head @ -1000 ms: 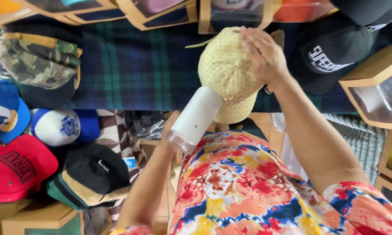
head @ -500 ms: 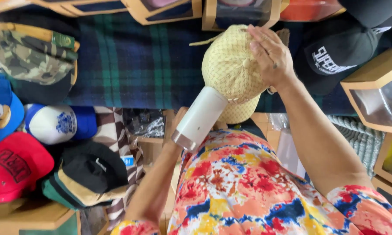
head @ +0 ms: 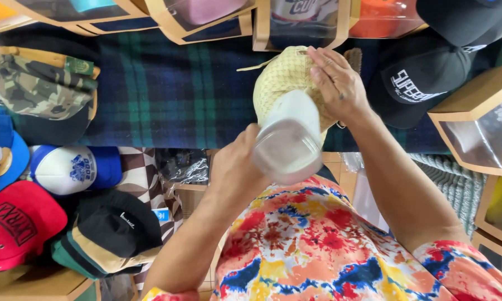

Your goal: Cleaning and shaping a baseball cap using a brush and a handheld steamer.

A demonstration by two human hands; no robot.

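Right now: left hand [head: 237,170] wrapped around a white cylindrical device [head: 289,142], fingers closed on its body. Its far end presses against the pale yellow woven cap [head: 281,78]. Right hand [head: 337,83] grips that cap's crown, above the plaid cloth [head: 167,95].

Left of the plaid cloth [head: 167,95] lie six caps: one camouflage cap [head: 36,83], one blue cap [head: 0,150], one white-and-blue cap [head: 72,168], one red cap [head: 17,223], one black cap [head: 117,223] and one green-and-tan cap [head: 86,259] beneath it. Right of the cloth, two more black caps [head: 418,83]. Over it, one straw hat [head: 284,78].
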